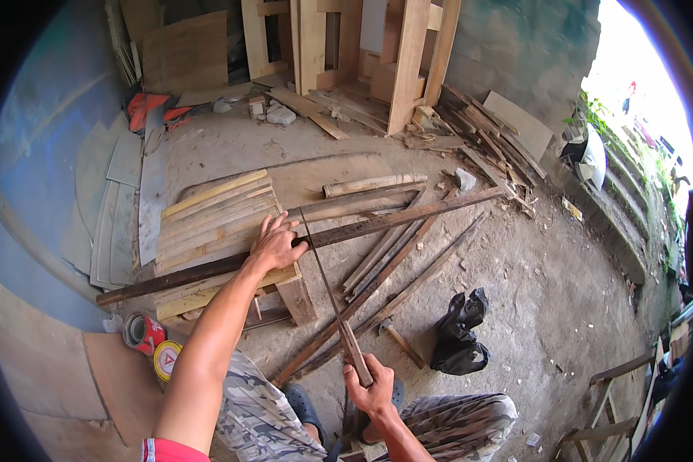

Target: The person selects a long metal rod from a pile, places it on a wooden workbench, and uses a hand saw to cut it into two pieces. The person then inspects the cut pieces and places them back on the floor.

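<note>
A long dark wooden beam [408, 218] lies slantwise across a low slatted wooden pallet [208, 225], its right end reaching far past the pallet over the floor. My left hand [272, 245] presses on the beam near the pallet's right edge, fingers bent over it. In my right hand [373, 391] is the wooden handle of a handsaw [353, 348], fingers closed round it. The saw's thin blade slants up and away, crossing the beam just right of my left hand. How deep the blade sits in the wood I cannot tell.
Thin wooden strips [393, 250] lie right of the pallet, with a hammer [400, 344] and a black plastic bag [460, 335] nearby. Two cans, one a red can [144, 333], stand left of my knee. Scrap wood [485, 127] is heaped by the far wall.
</note>
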`<action>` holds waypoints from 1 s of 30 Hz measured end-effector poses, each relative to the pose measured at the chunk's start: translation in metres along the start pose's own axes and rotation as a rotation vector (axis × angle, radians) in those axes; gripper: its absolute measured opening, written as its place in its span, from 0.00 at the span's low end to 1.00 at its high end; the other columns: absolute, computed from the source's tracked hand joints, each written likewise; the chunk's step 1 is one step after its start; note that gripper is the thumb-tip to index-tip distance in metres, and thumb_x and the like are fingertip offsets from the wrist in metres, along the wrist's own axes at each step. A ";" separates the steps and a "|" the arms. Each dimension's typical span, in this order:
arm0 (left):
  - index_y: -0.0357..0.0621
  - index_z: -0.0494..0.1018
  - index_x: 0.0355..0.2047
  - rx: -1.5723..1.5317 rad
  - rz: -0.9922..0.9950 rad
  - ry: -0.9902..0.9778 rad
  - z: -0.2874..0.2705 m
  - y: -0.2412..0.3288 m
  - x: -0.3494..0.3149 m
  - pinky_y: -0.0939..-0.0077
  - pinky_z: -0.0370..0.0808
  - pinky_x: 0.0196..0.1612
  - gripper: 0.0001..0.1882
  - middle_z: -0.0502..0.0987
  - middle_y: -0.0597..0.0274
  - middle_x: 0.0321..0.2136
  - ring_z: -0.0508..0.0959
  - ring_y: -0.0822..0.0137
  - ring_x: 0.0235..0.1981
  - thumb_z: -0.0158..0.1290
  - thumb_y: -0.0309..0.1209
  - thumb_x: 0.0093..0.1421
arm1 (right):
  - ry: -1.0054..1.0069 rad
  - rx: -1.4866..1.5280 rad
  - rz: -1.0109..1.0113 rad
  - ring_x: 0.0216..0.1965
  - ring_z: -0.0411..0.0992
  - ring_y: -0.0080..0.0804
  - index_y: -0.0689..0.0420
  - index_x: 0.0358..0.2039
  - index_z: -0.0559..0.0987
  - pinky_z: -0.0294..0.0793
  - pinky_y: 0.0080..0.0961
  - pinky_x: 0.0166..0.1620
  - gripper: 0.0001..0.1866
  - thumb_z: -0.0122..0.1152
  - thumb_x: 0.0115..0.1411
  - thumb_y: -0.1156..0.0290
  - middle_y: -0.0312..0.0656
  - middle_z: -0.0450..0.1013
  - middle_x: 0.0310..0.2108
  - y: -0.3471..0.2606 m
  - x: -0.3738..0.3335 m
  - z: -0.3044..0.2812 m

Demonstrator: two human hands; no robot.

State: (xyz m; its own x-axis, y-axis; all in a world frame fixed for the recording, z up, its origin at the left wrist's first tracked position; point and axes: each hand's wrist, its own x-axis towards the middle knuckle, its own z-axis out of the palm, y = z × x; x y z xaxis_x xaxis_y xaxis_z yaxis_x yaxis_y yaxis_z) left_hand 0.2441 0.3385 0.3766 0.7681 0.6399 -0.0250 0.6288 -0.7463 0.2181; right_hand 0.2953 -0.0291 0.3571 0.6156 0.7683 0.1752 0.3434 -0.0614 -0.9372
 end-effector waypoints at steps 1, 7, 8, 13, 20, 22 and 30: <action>0.35 0.80 0.49 -0.002 -0.010 -0.001 0.001 -0.001 0.000 0.53 0.36 0.76 0.33 0.65 0.57 0.68 0.50 0.59 0.74 0.46 0.54 0.62 | -0.003 -0.002 0.000 0.21 0.74 0.23 0.62 0.36 0.83 0.72 0.24 0.28 0.11 0.64 0.57 0.68 0.43 0.76 0.19 -0.002 0.000 0.000; 0.35 0.82 0.44 -0.052 -0.023 -0.028 0.001 -0.002 0.004 0.51 0.34 0.76 0.33 0.66 0.63 0.68 0.48 0.59 0.75 0.45 0.55 0.62 | 0.066 0.018 0.128 0.28 0.82 0.36 0.60 0.47 0.75 0.78 0.29 0.34 0.19 0.67 0.59 0.64 0.49 0.81 0.27 -0.023 -0.002 -0.003; 0.35 0.83 0.43 -0.067 -0.024 -0.029 0.002 -0.002 0.004 0.50 0.34 0.75 0.33 0.66 0.64 0.67 0.48 0.59 0.75 0.45 0.55 0.62 | 0.044 0.073 0.209 0.31 0.82 0.34 0.59 0.56 0.71 0.78 0.27 0.37 0.26 0.68 0.61 0.63 0.50 0.82 0.30 -0.028 -0.002 -0.007; 0.35 0.83 0.42 -0.099 -0.028 -0.021 0.005 -0.009 0.006 0.50 0.35 0.75 0.32 0.68 0.65 0.66 0.50 0.59 0.74 0.46 0.54 0.62 | 0.008 0.060 0.082 0.29 0.81 0.32 0.57 0.60 0.72 0.77 0.25 0.36 0.28 0.68 0.60 0.66 0.49 0.82 0.30 -0.030 0.005 -0.012; 0.34 0.82 0.44 -0.089 -0.018 -0.016 0.004 -0.007 0.004 0.50 0.36 0.75 0.30 0.70 0.64 0.65 0.51 0.59 0.74 0.47 0.51 0.63 | 0.009 -0.035 0.052 0.27 0.82 0.33 0.56 0.59 0.76 0.78 0.25 0.32 0.26 0.68 0.59 0.68 0.50 0.81 0.28 -0.042 0.003 -0.016; 0.33 0.80 0.47 -0.063 -0.021 -0.007 0.004 -0.006 0.002 0.50 0.37 0.75 0.30 0.71 0.61 0.64 0.53 0.58 0.73 0.48 0.50 0.62 | 0.015 -0.047 0.031 0.27 0.82 0.34 0.57 0.59 0.76 0.78 0.25 0.31 0.27 0.68 0.59 0.68 0.50 0.81 0.28 -0.041 0.000 -0.016; 0.33 0.77 0.50 0.088 0.068 0.118 0.006 0.008 -0.001 0.55 0.48 0.72 0.27 0.73 0.46 0.55 0.64 0.56 0.65 0.51 0.46 0.61 | 0.038 -0.085 -0.044 0.24 0.81 0.34 0.58 0.58 0.76 0.77 0.25 0.30 0.26 0.67 0.58 0.70 0.50 0.81 0.27 -0.039 0.012 -0.009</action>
State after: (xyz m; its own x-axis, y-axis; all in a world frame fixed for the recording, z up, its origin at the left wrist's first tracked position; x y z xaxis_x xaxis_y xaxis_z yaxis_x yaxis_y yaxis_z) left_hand 0.2486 0.3307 0.3726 0.7930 0.6005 0.1028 0.5880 -0.7985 0.1288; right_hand 0.2957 -0.0235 0.3985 0.6246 0.7470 0.2280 0.4287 -0.0838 -0.8996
